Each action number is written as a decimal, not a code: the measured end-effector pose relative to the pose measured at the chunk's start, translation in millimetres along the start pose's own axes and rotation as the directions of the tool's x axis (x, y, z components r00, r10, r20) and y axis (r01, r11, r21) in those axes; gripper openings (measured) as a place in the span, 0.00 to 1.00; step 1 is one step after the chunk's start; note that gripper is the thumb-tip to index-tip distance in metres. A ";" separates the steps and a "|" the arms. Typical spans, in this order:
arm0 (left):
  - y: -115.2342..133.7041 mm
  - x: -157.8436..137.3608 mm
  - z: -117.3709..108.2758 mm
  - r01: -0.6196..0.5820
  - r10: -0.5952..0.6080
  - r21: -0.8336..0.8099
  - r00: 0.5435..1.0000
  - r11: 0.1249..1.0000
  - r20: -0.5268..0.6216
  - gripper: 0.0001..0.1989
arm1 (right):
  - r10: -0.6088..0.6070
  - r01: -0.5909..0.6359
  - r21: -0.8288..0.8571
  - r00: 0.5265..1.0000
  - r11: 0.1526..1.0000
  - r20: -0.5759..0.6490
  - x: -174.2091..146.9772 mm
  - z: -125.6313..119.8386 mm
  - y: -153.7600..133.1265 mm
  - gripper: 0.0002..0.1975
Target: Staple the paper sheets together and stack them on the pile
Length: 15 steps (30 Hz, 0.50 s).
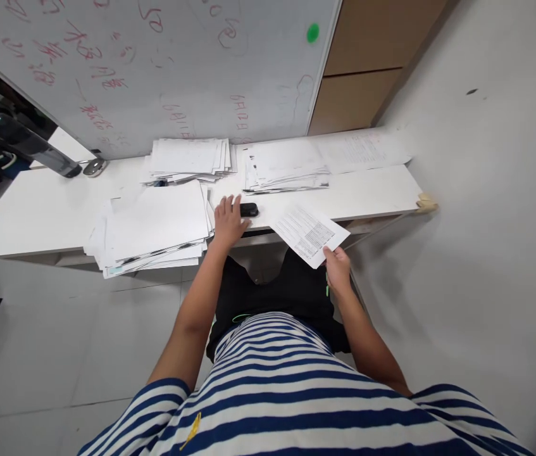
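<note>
Grip of right hand (338, 268): thumb and fingers clamped together on the near corner of a white rectangular printed paper sheet (302, 229).
Pose of left hand (228, 220): palm down, fingers slightly spread, against the left end of a small black oblong stapler (250, 209); cannot tell whether they close on it.
Sheet's place: across the near edge of the long white table (372, 190), right of the stapler.
Sheet's print: too small to read.
Whiteboard (270, 63) writing: red handwriting, including "50" and "6月12日".
</note>
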State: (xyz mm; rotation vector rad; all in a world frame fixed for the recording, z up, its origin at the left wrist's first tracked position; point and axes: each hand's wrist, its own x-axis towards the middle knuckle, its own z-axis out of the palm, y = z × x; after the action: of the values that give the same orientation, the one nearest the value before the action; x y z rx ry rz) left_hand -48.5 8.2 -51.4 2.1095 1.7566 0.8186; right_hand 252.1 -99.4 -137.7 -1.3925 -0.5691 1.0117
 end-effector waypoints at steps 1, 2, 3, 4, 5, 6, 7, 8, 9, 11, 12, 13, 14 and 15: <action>-9.6 3.7 -1.9 -0.001 -0.001 0.076 1.000 0.997 0.023 0.30 | 0.024 -0.024 -0.006 1.000 1.000 0.005 -1.4 -1.4 1.0 0.20; -17.0 6.5 -2.1 -0.003 -0.002 0.122 0.999 0.992 0.037 0.28 | 0.034 -0.034 -0.005 0.999 0.999 0.001 -3.4 -1.1 1.1 0.19; -22.5 8.5 -1.2 -0.017 0.010 0.141 0.999 0.990 0.052 0.25 | 0.031 -0.031 0.010 0.999 0.999 -0.007 -5.7 0.5 0.3 0.19; -26.3 9.8 0.1 -0.040 0.031 0.144 0.998 0.989 0.063 0.22 | 0.020 -0.019 0.034 1.000 0.999 -0.011 -7.9 2.9 -1.2 0.18; -28.8 10.4 1.2 -0.065 0.056 0.142 0.996 0.988 0.068 0.20 | 0.005 -0.005 0.059 1.000 0.998 -0.009 -9.8 5.7 -3.4 0.18; -30.4 10.5 1.9 -0.084 0.075 0.140 0.995 0.987 0.069 0.19 | -0.008 0.007 0.079 1.000 0.997 0.004 -11.4 8.4 -5.9 0.17; -31.4 10.4 1.9 -0.097 0.088 0.139 0.994 0.985 0.072 0.18 | -0.017 0.015 0.095 1.000 0.995 0.020 -12.5 10.9 -8.7 0.17; -32.1 10.1 1.4 -0.105 0.095 0.140 0.993 0.985 0.076 0.18 | -0.021 0.017 0.103 0.999 0.994 0.037 -13.3 12.9 -11.5 0.17; -32.6 9.7 0.5 -0.107 0.096 0.142 0.992 0.984 0.080 0.18 | -0.020 0.015 0.103 0.998 0.995 0.054 -13.9 14.5 -14.2 0.16; -33.2 8.9 -1.8 -0.108 0.096 0.145 0.991 0.983 0.091 0.18 | -0.018 0.009 0.096 0.996 0.995 0.085 -14.8 16.3 -18.7 0.16; -33.3 8.5 -2.7 -0.109 0.095 0.146 0.991 0.983 0.098 0.18 | -0.015 0.006 0.092 0.995 0.996 0.100 -15.3 16.9 -20.3 0.16; -33.2 8.0 -3.3 -0.111 0.096 0.146 0.990 0.983 0.104 0.18 | -0.013 0.003 0.089 0.993 0.996 0.113 -15.8 17.3 -21.4 0.16; -33.1 7.6 -3.7 -0.114 0.099 0.144 0.989 0.983 0.109 0.18 | -0.010 -0.001 0.086 0.992 0.996 0.124 -16.3 17.9 -22.2 0.16; -32.8 7.3 -3.8 -0.117 0.102 0.142 0.989 0.983 0.111 0.18 | -0.005 -0.006 0.082 0.991 0.997 0.134 -16.8 18.6 -22.5 0.16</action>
State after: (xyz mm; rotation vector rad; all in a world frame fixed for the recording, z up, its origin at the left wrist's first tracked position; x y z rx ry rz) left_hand -76.5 22.0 -64.4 2.3175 1.7085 0.6095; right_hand 233.8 -101.0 -109.5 -1.2584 -0.6187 1.1230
